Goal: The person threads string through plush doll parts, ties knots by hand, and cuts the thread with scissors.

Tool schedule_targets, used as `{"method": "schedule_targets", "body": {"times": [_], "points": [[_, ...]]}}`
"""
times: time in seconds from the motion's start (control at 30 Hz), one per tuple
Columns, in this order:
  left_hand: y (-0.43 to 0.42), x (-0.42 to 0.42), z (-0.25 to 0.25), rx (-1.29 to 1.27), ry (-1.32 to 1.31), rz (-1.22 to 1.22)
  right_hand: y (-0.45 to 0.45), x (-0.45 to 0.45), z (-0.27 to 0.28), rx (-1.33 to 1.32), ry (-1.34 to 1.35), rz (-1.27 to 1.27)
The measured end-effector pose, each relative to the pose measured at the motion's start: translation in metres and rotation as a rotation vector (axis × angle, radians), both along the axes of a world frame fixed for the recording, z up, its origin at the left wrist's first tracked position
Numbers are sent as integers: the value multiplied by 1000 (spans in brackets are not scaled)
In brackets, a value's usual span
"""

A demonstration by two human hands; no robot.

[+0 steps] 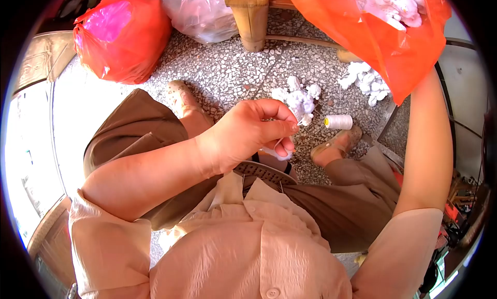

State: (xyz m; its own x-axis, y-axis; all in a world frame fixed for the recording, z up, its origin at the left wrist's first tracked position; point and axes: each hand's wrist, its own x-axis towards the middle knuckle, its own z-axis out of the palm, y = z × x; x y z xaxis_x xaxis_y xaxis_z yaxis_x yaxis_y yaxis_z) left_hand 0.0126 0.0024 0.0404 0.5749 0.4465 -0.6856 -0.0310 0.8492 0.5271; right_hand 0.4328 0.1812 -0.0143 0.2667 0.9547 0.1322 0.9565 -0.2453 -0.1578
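Observation:
My left hand [259,130] is closed in a pinch in front of my lap. Between its fingers runs a thin white thread [279,141], and a small white fluffy piece [278,153] shows just under the fingers. Beyond the fingertips, a cluster of white knobbly pieces [299,98] lies on the floor. To its right a spool of white thread [338,122] with a yellow core rests on its side. My right forearm [428,138] reaches up to an orange-red plastic bag [401,55], which hides my right hand. White and pinkish fluffy pieces [396,6] fill that bag's opening.
More white pieces [366,82] lie on the speckled floor [228,66] below the bag. A tied red bag [124,35] and a clear plastic bag [199,11] stand at the back left, beside a bamboo leg [251,19]. My feet are on either side of the cluster.

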Motion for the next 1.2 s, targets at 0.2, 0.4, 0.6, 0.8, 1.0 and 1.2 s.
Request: {"method": "schedule_targets", "body": {"times": [0.2, 0.4, 0.6, 0.8, 1.0, 1.2], "points": [[-2, -1, 5, -60, -39, 45, -3, -4, 12, 29, -118, 56], [-2, -1, 16, -52, -58, 19, -172, -163, 96, -378, 414, 196], [-6, 2, 16, -20, -73, -13, -238, -250, 84, -263, 1601, 72], [-11, 2, 16, 37, -67, -101, -248, -243, 70, -217, 1464, 197], [-12, 3, 16, 39, -98, -137, -252, -242, 69, -186, 1520, 220], [-10, 3, 16, 25, -122, -159, -253, -240, 70, -137, 1482, 238]]}}
